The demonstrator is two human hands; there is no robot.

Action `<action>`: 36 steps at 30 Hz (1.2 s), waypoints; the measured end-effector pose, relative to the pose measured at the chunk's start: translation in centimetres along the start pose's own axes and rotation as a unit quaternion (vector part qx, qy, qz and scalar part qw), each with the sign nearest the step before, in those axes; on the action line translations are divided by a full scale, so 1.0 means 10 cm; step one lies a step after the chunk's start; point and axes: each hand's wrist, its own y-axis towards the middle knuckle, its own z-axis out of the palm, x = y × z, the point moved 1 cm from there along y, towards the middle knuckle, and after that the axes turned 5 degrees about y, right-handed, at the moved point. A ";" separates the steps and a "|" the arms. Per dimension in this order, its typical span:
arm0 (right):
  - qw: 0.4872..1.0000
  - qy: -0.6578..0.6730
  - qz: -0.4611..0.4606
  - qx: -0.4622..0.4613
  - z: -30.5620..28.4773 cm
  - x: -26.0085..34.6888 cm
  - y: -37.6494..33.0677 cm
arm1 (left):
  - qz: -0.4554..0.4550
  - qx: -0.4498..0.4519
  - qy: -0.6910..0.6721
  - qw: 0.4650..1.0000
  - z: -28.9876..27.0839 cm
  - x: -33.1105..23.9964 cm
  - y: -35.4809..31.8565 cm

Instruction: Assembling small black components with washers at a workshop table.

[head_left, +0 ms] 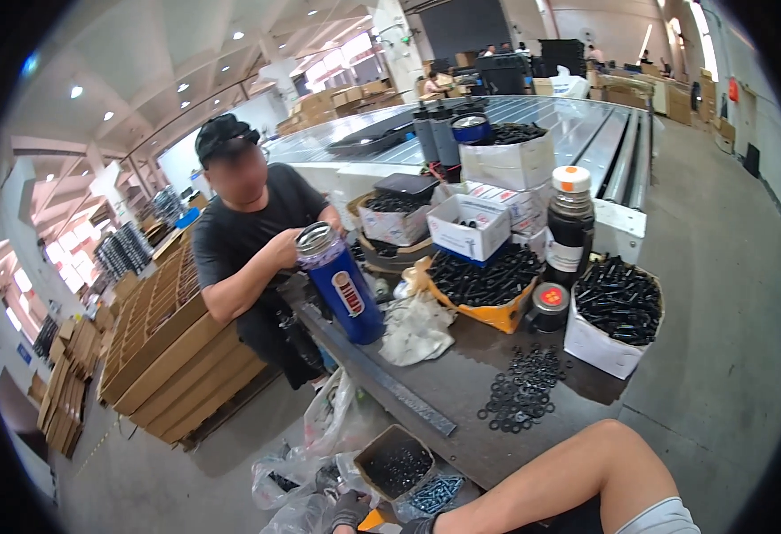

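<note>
At the bottom edge is my left hand (350, 510) in a dark grey glove, beside a cardboard box (382, 445) of small black parts. My right arm (533, 476) reaches in bent from the lower right. Only the dark glove at its wrist, my right hand (423, 523), shows before the frame cuts it off. Between the hands lies a piece of something yellow (371, 520). Blue-silver screws (436, 494) lie in a clear plastic bag close to my right hand. The fingers of both hands are mostly hidden or cropped, so their grip is unclear.
Black washers (522, 392) are spread on the dark table. Boxes of black bolts (618, 307), a blue bottle (344, 289), a dark flask (569, 222) and a crumpled cloth (417, 327) stand around them. A co-worker (257, 209) sits left, hands partly behind the bottle. Plastic bags (337, 418) hang below.
</note>
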 end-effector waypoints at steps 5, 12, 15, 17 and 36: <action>0.999 0.032 0.024 0.007 -0.33 0.22 -0.28 | -0.050 0.034 -0.018 0.998 -0.14 -0.14 -0.10; 0.999 0.020 0.031 0.008 -0.37 0.29 -0.28 | -0.042 0.032 -0.026 0.998 -0.06 0.02 -0.04; 0.999 0.029 0.030 0.005 -0.37 0.27 -0.28 | -0.045 0.039 -0.028 0.998 -0.04 -0.02 -0.02; 0.999 0.038 0.034 0.007 -0.41 0.29 -0.31 | -0.036 0.031 -0.030 0.998 -0.04 -0.02 -0.02; 1.000 0.012 0.017 0.008 -0.38 0.26 -0.27 | -0.050 0.029 -0.036 0.998 0.01 0.07 0.02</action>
